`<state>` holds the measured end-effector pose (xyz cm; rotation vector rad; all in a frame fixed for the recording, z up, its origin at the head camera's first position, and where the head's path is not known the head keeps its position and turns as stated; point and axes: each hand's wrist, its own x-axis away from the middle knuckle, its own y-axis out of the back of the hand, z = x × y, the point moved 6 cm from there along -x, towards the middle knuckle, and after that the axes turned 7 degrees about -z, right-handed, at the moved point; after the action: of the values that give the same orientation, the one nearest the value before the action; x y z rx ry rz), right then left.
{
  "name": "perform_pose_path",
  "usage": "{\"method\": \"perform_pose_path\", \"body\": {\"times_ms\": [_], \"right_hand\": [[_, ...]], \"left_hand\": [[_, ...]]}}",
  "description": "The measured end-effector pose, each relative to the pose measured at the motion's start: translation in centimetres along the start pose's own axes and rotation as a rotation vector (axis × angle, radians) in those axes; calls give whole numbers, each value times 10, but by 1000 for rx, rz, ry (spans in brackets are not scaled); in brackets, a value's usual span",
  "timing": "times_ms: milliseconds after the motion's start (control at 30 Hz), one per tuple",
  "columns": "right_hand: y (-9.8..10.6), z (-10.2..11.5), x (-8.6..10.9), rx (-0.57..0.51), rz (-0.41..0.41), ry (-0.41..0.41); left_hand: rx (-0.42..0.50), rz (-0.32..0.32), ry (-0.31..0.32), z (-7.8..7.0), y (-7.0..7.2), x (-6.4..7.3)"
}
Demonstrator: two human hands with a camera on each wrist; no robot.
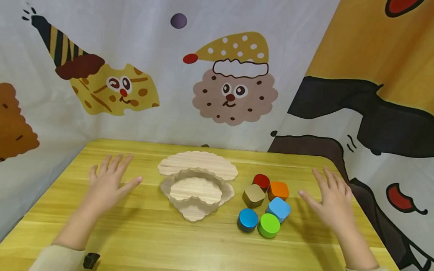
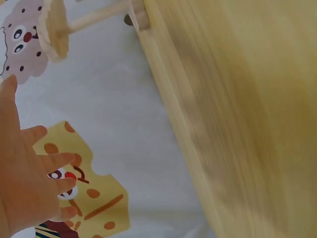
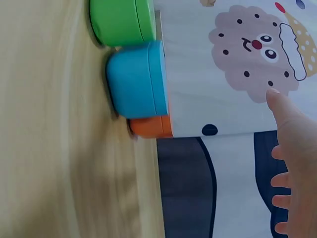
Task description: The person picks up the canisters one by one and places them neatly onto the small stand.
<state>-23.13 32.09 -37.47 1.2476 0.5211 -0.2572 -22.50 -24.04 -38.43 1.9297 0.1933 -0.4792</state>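
Note:
My left hand (image 1: 108, 183) hovers over the left side of the table with its fingers spread, holding nothing. On the right, my right hand (image 1: 332, 202) is raised the same way, also holding nothing. Between them stands a pale wooden tiered stand (image 1: 198, 164) with scalloped edges; the left wrist view shows a dowel (image 2: 99, 16) under its upper plate. Nearest the right hand is a cluster of small lidded tins: red (image 1: 261, 181), gold (image 1: 254, 194), orange (image 1: 278, 190), light blue (image 1: 278, 208), dark blue (image 1: 247, 219) and green (image 1: 269, 225).
The wooden table (image 1: 209, 252) reaches back to a hanging cloth (image 1: 133, 33) printed with cartoon biscuits and cheese. Dark straps or devices (image 1: 91, 260) show at both wrists, by the pale sleeves (image 1: 57, 261).

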Motion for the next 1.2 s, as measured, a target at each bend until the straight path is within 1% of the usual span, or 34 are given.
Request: {"method": "perform_pose_path", "body": {"times_ms": [300,500,600,900,1100,1200], "right_hand": [[-8,13,13,-51,-29,19],[-14,18,23,-104,-37,6],[-17,19,28,-141,-44,1],[-27,22,39,-239,-47,9],[-34,19,45,-291,-18,-10],[-38,17,48,-308,-5,-11]], "left_hand": [[129,-75,-4,-18,-10,-4],[218,-136,-3,-26,-17,-8],[267,-154,12,-28,-22,-10],[387,-159,75,-28,-38,-14],[466,-174,105,-28,-45,-18],[504,-167,120,-27,-49,-18]]}}
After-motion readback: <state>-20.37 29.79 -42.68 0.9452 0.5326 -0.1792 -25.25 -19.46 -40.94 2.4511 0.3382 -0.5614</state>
